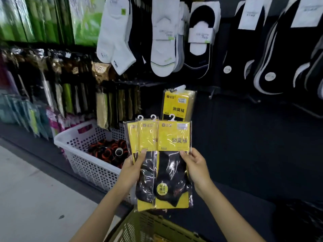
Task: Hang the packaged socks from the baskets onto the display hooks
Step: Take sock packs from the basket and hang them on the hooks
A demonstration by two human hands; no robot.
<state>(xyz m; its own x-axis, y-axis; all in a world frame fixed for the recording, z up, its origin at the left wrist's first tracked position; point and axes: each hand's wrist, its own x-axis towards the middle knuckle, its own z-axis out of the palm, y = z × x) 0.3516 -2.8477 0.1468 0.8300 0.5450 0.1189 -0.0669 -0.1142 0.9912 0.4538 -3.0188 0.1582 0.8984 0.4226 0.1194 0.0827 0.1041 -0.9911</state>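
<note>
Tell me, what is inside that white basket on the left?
The white basket holds a heap of black rolls with orange rims. Its right corner is covered by the left hand and the sock packs.

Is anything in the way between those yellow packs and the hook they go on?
Nothing visible. The left hand and right hand hold the packs just below the hung pack, with no object between them. Its hook is hidden behind it.

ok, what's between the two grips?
The fanned sock packs: the left grip holds their left edge, the right grip the right one. Nothing else there, per the head view.
</note>
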